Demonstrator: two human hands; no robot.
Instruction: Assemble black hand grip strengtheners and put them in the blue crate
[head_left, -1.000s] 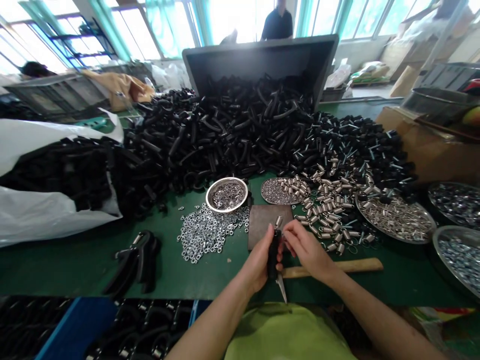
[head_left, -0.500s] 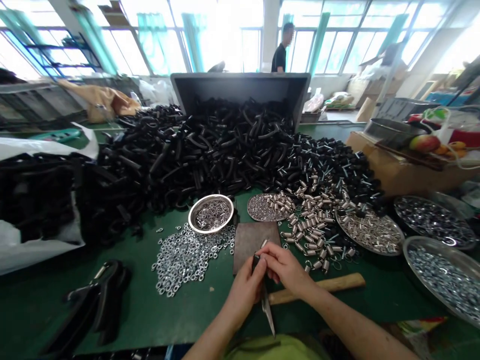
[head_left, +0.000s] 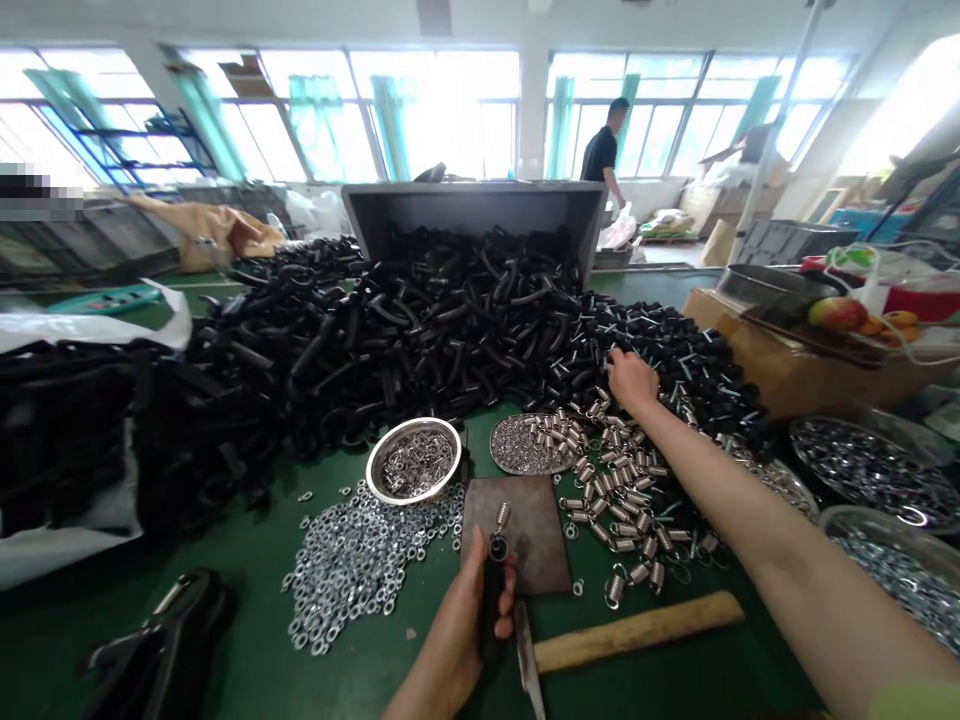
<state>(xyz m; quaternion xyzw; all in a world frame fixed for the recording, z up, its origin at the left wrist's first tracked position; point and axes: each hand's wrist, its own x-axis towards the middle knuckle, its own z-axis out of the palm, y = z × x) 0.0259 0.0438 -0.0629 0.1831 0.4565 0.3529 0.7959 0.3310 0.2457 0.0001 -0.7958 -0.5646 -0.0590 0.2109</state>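
My left hand (head_left: 474, 610) is wrapped around a black plastic handle (head_left: 491, 600), held upright near the front edge of a square metal plate (head_left: 536, 530). A coil spring (head_left: 502, 514) sticks up from the handle's top end. My right hand (head_left: 631, 382) is stretched far forward, its fingers bent down at a heap of black knobs with screws (head_left: 675, 345); what lies in its fingertips is hidden. Loose coil springs (head_left: 626, 490) are spread below my right hand. A hammer (head_left: 637, 628) with a wooden handle lies right of my left hand.
A steel bowl (head_left: 415, 460) of small metal parts stands behind scattered metal links (head_left: 349, 560). Black handles (head_left: 420, 330) heap up before a tipped grey bin (head_left: 480, 205). Assembled black pieces (head_left: 165, 640) lie front left. A person (head_left: 604, 150) is near the windows.
My right hand has left my left hand and moved forward and right to the black knobs. The left hand keeps the handle, now upright with its spring showing. The view has tilted up.
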